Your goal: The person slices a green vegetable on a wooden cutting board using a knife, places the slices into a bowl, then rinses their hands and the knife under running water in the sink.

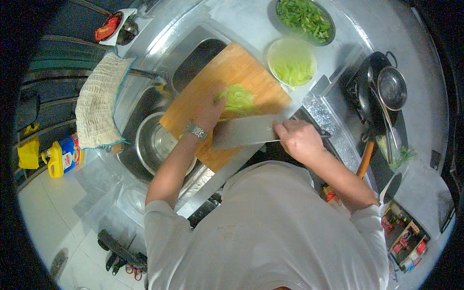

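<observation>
A wooden cutting board [250, 72] lies across the sink edge in front of me. Pale green sliced leafy vegetable [239, 98] rests in a small heap near its middle. My right hand [299, 139] grips the handle end of a broad cleaver [248, 131], whose blade lies over the near part of the board, just on my side of the heap. My left hand [210, 108], somewhat blurred, is on the board at the left of the heap, its fingertips at the vegetable. Whether it presses on the pieces is hard to tell. A metal watch is on that wrist.
Beyond the board stand a bowl of pale cut leaves [291, 63] and a bowl of darker chopped greens [306, 21]. A metal bowl [139, 145] sits in the sink at left. A black wok [366, 90] with a steel ladle is on the right. A cloth [101, 101] hangs at left.
</observation>
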The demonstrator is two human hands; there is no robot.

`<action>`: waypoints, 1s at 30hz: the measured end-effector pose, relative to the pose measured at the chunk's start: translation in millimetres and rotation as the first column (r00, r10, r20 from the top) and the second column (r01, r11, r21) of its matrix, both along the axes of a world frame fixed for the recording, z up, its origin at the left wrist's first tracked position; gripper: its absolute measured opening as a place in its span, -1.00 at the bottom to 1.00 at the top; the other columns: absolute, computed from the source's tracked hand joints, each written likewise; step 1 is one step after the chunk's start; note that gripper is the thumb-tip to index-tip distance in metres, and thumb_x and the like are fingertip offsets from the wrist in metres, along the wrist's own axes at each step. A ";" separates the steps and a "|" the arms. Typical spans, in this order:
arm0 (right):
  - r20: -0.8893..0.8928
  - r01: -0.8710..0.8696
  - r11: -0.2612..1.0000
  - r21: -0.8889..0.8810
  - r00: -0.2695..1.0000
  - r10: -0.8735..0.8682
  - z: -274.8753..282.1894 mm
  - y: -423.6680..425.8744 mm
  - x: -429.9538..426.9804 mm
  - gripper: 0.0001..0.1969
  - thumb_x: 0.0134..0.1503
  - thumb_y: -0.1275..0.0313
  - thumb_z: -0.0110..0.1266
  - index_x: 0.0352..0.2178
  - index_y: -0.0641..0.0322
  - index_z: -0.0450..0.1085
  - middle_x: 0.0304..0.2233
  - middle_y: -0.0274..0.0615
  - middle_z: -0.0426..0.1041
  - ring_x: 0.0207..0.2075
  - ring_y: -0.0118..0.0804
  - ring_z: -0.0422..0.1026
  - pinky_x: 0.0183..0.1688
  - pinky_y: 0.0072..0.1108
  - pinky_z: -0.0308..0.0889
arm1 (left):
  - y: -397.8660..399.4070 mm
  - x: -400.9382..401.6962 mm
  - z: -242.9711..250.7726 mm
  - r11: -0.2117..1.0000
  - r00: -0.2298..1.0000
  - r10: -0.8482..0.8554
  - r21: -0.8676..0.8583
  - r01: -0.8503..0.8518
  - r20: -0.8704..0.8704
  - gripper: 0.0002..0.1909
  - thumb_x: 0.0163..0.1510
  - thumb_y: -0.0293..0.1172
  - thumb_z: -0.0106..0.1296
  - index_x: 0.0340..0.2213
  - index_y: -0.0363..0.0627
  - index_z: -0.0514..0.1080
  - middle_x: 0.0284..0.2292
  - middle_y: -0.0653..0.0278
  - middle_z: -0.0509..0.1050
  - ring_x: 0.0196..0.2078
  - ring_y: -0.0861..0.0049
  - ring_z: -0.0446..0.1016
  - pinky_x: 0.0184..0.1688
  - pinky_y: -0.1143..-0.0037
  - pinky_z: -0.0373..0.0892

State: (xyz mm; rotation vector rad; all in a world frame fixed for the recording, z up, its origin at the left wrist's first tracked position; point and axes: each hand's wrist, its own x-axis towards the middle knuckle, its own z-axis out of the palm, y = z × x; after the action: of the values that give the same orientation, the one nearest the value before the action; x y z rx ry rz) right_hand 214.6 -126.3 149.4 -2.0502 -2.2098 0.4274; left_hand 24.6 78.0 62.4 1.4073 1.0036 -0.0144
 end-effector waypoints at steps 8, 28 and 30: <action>-0.217 0.403 0.898 -0.176 0.874 -0.435 -11.5 -24.5 20.8 -0.84 0.09 0.33 0.06 -0.33 0.16 0.42 -0.45 0.04 0.49 -0.42 0.09 0.48 -0.36 -0.21 0.38 | -11.2 -5.2 -38.0 0.718 0.989 0.002 0.688 -0.103 0.146 -0.47 0.05 -0.34 0.04 0.06 -0.21 0.27 0.05 -0.08 0.32 0.13 0.09 0.28 0.18 0.33 0.19; -0.464 0.357 0.571 -0.740 0.344 -0.816 -96.9 -0.9 38.2 -0.64 0.22 0.15 -0.04 -0.48 0.24 0.37 -0.70 -0.36 0.34 -0.76 -0.54 0.22 -0.68 -0.61 0.16 | -75.5 48.7 -62.3 0.659 0.912 0.336 0.634 -0.405 0.233 -0.38 0.07 -0.32 -0.04 0.13 -0.29 0.12 0.22 -0.13 -0.02 0.29 0.00 -0.11 0.29 0.16 -0.14; -0.493 0.284 0.605 -0.743 0.378 -0.783 -98.4 9.7 29.8 -0.66 0.22 0.15 -0.04 -0.45 0.22 0.36 -0.71 -0.38 0.31 -0.78 -0.53 0.21 -0.70 -0.62 0.16 | -75.8 48.0 -63.3 0.655 0.896 0.351 0.612 -0.443 0.273 -0.41 0.07 -0.33 -0.05 0.11 -0.30 0.15 0.21 -0.13 -0.01 0.28 -0.01 -0.09 0.29 0.15 -0.13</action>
State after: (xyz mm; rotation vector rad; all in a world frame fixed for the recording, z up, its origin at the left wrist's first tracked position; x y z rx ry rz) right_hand 244.4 -116.6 50.9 -2.0102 -0.7612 1.6489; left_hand 72.7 2.1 -0.9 1.7567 1.2543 0.8412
